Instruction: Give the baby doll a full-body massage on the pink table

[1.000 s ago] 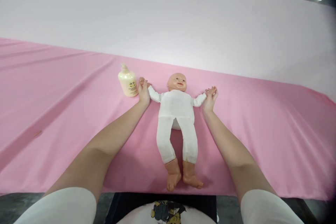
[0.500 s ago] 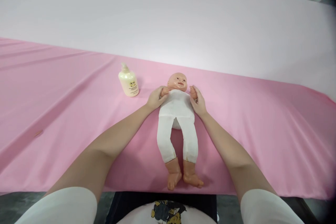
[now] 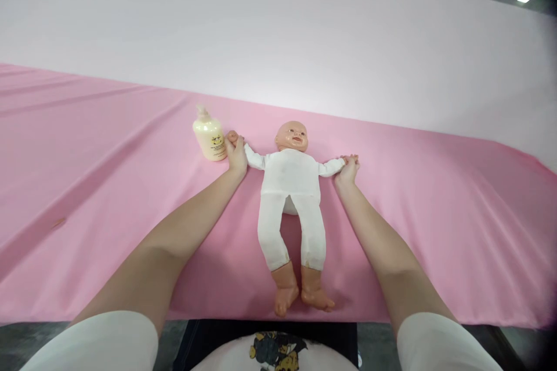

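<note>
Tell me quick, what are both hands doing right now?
Left hand: closed on the doll at its wrist, beside the lotion bottle.
Right hand: closed on the doll's other hand.

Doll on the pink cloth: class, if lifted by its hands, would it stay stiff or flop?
The doll would probably flop: its white cloth body looks soft. The left hand and right hand spread its arms flat. Head and feet look like harder plastic, likely hanging heavier.
</note>
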`<control>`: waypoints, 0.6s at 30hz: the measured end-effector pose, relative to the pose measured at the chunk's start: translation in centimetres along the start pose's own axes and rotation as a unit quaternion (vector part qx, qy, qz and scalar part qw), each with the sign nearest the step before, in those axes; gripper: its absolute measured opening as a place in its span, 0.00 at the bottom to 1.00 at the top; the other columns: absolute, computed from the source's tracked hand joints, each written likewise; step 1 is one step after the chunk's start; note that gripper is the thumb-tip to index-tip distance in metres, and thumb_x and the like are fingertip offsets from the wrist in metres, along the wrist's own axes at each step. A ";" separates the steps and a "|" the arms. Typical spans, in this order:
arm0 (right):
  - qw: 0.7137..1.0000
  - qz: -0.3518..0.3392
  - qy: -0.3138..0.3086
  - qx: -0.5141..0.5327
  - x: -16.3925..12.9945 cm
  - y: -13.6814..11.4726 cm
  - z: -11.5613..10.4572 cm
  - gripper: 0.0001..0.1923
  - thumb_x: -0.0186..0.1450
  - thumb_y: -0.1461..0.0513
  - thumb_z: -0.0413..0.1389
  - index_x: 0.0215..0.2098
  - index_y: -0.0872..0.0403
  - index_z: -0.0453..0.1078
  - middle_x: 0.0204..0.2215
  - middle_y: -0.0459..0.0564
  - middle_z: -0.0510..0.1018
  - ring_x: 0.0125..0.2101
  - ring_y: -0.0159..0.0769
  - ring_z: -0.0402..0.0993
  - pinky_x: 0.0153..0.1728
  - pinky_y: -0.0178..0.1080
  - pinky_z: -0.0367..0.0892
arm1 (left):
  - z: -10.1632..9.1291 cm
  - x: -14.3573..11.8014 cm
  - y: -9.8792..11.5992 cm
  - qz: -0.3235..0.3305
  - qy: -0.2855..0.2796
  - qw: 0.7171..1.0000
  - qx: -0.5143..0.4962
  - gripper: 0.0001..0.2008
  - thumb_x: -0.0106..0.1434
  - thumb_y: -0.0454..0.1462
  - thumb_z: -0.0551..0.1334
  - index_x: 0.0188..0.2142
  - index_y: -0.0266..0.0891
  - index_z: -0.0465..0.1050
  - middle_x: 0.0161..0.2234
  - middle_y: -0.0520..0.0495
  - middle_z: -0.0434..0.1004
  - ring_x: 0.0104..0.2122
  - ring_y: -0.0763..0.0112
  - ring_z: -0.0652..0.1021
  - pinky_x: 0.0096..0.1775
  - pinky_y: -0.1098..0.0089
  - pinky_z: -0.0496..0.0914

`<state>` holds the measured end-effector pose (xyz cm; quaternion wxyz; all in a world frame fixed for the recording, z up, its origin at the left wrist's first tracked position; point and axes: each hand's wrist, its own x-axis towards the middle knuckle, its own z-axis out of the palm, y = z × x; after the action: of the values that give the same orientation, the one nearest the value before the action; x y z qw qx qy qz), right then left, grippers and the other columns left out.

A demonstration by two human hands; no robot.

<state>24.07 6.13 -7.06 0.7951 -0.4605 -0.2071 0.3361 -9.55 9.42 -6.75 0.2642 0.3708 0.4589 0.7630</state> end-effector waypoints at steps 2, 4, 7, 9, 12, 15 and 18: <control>1.000 -0.015 -0.009 0.004 -0.6 -0.4 0.2 0.15 0.65 0.55 0.53 0.47 0.47 0.54 0.40 0.43 0.69 0.30 0.26 0.72 0.35 0.36 0.75 | -0.1 -0.2 0.3 0.026 -0.007 1.000 0.014 0.17 0.64 0.46 0.63 0.48 0.43 0.64 0.50 0.42 0.71 0.54 0.64 0.73 0.61 0.62 0.64; 0.997 -0.063 -0.051 -0.011 -1.7 -1.0 0.6 0.20 0.65 0.55 0.54 0.52 0.47 0.55 0.47 0.47 0.70 0.38 0.28 0.75 0.42 0.38 0.76 | -0.2 -0.6 0.9 0.067 -0.037 0.997 0.031 0.20 0.64 0.45 0.64 0.52 0.44 0.64 0.54 0.42 0.70 0.58 0.63 0.71 0.63 0.61 0.61; 0.967 -0.174 -0.172 -0.078 -3.5 -1.9 0.9 0.26 0.63 0.56 0.56 0.59 0.46 0.57 0.57 0.51 0.67 0.51 0.33 0.73 0.56 0.44 0.70 | -0.2 -1.6 2.2 0.122 -0.140 0.981 0.051 0.24 0.66 0.43 0.62 0.59 0.45 0.61 0.58 0.41 0.69 0.59 0.62 0.71 0.63 0.59 0.61; 0.925 -0.236 -0.263 -0.143 -4.6 -2.3 1.1 0.29 0.63 0.58 0.56 0.62 0.46 0.58 0.61 0.52 0.66 0.55 0.37 0.71 0.61 0.49 0.65 | 0.0 -2.5 3.0 0.162 -0.221 0.958 0.082 0.25 0.66 0.42 0.60 0.61 0.44 0.61 0.56 0.40 0.71 0.57 0.60 0.73 0.62 0.57 0.64; 0.813 -0.298 -0.415 -0.279 -5.8 -2.5 1.2 0.28 0.61 0.60 0.57 0.60 0.48 0.65 0.57 0.53 0.73 0.55 0.45 0.71 0.63 0.55 0.62 | 0.3 -3.8 3.8 0.244 -0.351 0.886 0.180 0.24 0.64 0.40 0.59 0.59 0.42 0.66 0.51 0.39 0.75 0.52 0.57 0.76 0.56 0.55 0.68; 0.732 -0.324 -0.476 -0.364 -6.4 -2.6 1.3 0.27 0.60 0.62 0.57 0.58 0.48 0.68 0.52 0.54 0.78 0.52 0.49 0.72 0.61 0.60 0.62 | 0.6 -4.7 4.3 0.300 -0.455 0.799 0.253 0.22 0.62 0.40 0.59 0.55 0.41 0.72 0.45 0.39 0.79 0.45 0.54 0.78 0.51 0.53 0.70; 0.769 -0.311 -0.449 -0.332 -6.5 -2.8 1.2 0.27 0.61 0.61 0.58 0.59 0.48 0.67 0.55 0.53 0.76 0.55 0.48 0.71 0.62 0.58 0.61 | 0.5 -5.0 4.7 0.282 -0.448 0.812 0.245 0.20 0.57 0.37 0.62 0.50 0.41 0.74 0.44 0.41 0.80 0.43 0.55 0.78 0.50 0.55 0.70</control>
<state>19.75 1.13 -4.20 0.4702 -0.4026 -0.7711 0.1491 -6.45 3.89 -4.03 0.1139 0.8372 0.3363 0.4159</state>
